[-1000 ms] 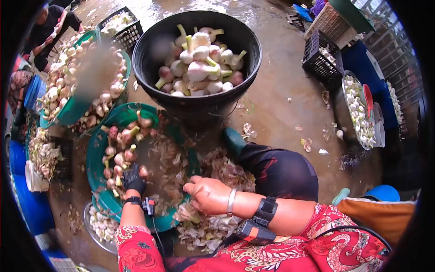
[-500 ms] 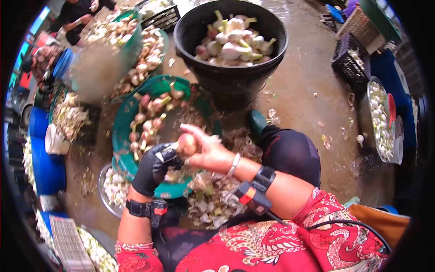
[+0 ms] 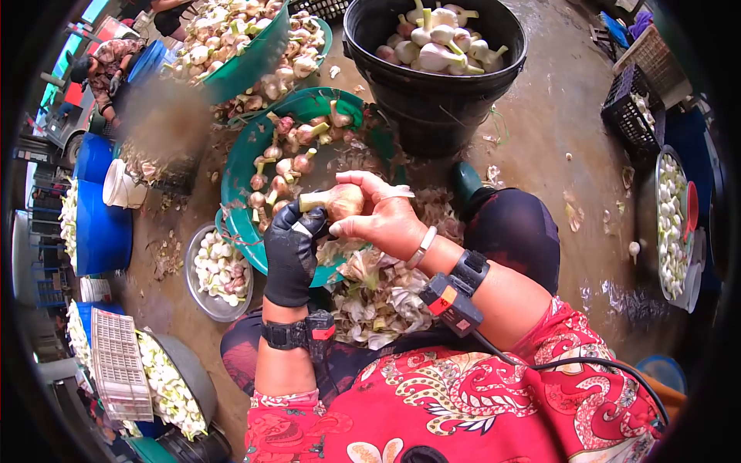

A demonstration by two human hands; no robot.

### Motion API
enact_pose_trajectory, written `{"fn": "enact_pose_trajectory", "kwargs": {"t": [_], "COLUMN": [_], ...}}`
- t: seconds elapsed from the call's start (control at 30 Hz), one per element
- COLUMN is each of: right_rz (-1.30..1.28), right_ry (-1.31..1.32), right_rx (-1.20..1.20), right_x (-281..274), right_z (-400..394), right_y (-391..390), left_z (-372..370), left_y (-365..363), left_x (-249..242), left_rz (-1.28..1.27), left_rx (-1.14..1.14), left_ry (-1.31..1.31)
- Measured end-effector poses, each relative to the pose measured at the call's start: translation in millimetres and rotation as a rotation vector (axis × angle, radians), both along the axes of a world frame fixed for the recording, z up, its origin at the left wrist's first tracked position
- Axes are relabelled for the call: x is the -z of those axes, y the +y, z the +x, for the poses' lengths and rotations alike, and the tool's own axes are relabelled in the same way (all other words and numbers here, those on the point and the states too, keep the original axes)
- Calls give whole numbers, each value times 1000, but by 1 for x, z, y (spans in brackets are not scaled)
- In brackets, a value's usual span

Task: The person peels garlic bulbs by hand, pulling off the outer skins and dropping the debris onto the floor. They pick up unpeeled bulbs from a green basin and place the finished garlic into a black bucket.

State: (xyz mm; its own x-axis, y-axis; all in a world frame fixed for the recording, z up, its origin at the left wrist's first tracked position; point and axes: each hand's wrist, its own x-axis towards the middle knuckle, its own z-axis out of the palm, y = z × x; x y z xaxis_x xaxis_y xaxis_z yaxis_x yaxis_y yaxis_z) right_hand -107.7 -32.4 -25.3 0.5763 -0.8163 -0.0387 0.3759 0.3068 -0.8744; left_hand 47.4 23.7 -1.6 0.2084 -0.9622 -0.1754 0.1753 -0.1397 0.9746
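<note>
A garlic bulb (image 3: 345, 201) with a short cut stem is held between both hands over a green basin (image 3: 231, 185). My left hand (image 3: 295, 235), in a black glove, is closed at the stem side. Bare, my right hand (image 3: 380, 216) curls its fingers and thumb around the other side of the bulb. More garlic bulbs (image 3: 282, 166) with stems lie inside the basin. Loose peeled skins (image 3: 378, 301) are heaped in front of my body, just below the hands.
A black bucket (image 3: 432, 100) of garlic stands ahead. Heaped garlic (image 3: 224, 38) lies upper left, near a person (image 3: 112, 65). A metal bowl (image 3: 194, 285) of bulbs sits left. Black crate (image 3: 633, 108) and garlic tray (image 3: 671, 224) stand right.
The view has shifted, so the surroundings appear displaced. The bulb between my hands now shows its stem pointing left, and my right hand's fingers are more curled around it.
</note>
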Motion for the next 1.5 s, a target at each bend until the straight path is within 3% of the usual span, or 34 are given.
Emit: {"fn": "enact_pose_trajectory", "kwargs": {"t": [0.1,0.17,0.3,0.43,0.53,0.63,0.67,0.8,0.87,0.93,0.97,1.0,1.1,1.17,1.23,1.3,1.37,1.43,1.5], "right_rz": [7,-45,-220,40,86,10,10,3,-1,268,269,353,654,688,647,666,383,84,1], "right_ry": [44,65,107,97,73,43,43,4,-14,-40,-39,-81,-126,-98,-85,-99,-170,21,140], "right_rx": [14,39,191,27,23,27,26,85,80,-96,-97,-262,-600,-617,-512,-445,-202,-210,-188], "right_x": [6,8,25,5,0,6,9,11,13,20,20,19,16,5,3,-4,-23,-36,-51], "right_z": [1,3,13,3,1,4,6,10,10,7,3,-2,-9,-8,-8,-9,-10,-9,-10], "right_y": [-2,-7,-4,-4,-5,-5,-4,1,-1,-6,-11,-16,-24,-17,-17,-19,-8,-6,-4], "left_z": [1,-1,0,3,2,0,-1,1,5,8,10,12,12,7,5,13,16,8,7], "left_y": [-2,-4,-10,-6,-6,-6,-7,-5,-5,-1,0,1,6,8,8,13,15,18,21], "left_x": [6,-6,5,9,2,-4,-4,1,-1,1,3,8,8,15,17,24,26,-3,-23], "left_rz": [26,-137,33,46,20,-1,9,85,109,110,110,111,62,-160,-195,-58,-23,-110,-35], "left_rx": [-33,44,-72,-77,-66,-33,-22,-65,-36,-25,-13,-13,108,70,46,43,15,31,41], "left_ry": [53,-182,-22,-65,-22,74,-47,-1,-122,-180,-238,-238,-557,-907,-716,-361,-27,-5,38]}}
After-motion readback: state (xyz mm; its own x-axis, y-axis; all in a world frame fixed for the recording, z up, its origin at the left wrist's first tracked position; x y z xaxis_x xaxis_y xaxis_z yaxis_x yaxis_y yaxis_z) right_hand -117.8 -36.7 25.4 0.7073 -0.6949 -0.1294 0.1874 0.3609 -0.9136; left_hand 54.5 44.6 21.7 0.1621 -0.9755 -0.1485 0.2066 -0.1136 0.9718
